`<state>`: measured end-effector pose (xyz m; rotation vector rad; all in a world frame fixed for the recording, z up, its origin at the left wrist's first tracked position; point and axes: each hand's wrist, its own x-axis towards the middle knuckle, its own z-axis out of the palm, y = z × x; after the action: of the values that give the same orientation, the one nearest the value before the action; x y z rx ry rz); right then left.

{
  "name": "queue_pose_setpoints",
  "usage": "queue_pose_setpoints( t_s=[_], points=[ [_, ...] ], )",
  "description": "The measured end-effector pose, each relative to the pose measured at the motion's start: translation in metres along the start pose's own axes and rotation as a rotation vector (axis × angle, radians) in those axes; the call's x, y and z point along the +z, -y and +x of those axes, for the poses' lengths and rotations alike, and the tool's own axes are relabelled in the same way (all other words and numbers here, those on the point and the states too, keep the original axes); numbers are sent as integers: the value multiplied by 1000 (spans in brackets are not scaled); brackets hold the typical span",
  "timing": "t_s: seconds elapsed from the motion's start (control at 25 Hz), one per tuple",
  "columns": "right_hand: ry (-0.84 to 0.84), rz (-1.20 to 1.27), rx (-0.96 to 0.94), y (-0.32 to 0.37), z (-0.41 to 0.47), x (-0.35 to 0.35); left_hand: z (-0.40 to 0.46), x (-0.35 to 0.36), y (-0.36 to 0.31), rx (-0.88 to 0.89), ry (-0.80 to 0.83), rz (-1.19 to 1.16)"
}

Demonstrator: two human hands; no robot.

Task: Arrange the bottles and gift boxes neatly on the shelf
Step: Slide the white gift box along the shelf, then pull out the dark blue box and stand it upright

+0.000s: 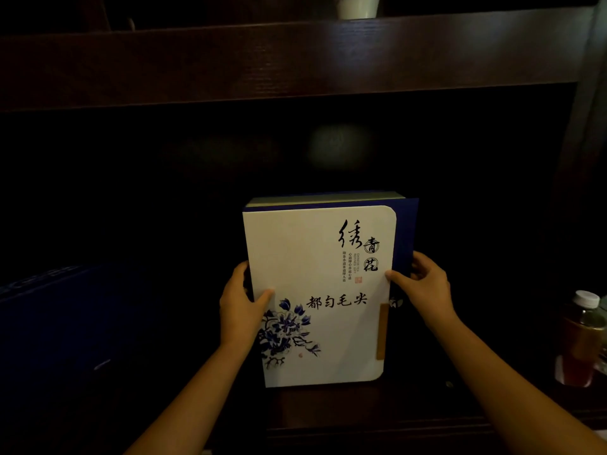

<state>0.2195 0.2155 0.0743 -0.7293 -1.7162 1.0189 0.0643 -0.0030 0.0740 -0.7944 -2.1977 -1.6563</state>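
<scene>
White-fronted, blue-backed gift box (315, 290) standing upright on the dark wooden shelf (328, 418), showing a blue flower print and black calligraphy reading 都匀毛尖. Left hand (241, 307) and right hand (423, 284) gripping its side edges, thumbs pressing the front, fingers (418, 261) curling behind.

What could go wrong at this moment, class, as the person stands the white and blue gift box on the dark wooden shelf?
1. The left hand and right hand grip the tall white and blue gift box only at its side edges; it could tip.

2. The clear plastic bottle of amber drink stands to the right; the right arm might knock it.

3. The dark blue box at left is barely visible in the gloom.
</scene>
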Motion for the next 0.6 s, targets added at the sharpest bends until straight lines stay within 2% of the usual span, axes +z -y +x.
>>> queue_pose_setpoints(
  t_s=[0.16, 0.36, 0.48, 0.6],
  points=[
    [-1, 1, -29, -3, -2, 2, -2, -1, 0, -29, -11, -25],
    [-138, 0, -44, -14, -15, 14, -6, -9, 8, -42, 51, -99],
    [-182, 17, -35, -13, -24, 25, -8, -33, 34, -69, 120, -146],
    [-228, -18, -14, -2, -39, 28, -13, -72, 66, -102, 99, -163]
  ],
)
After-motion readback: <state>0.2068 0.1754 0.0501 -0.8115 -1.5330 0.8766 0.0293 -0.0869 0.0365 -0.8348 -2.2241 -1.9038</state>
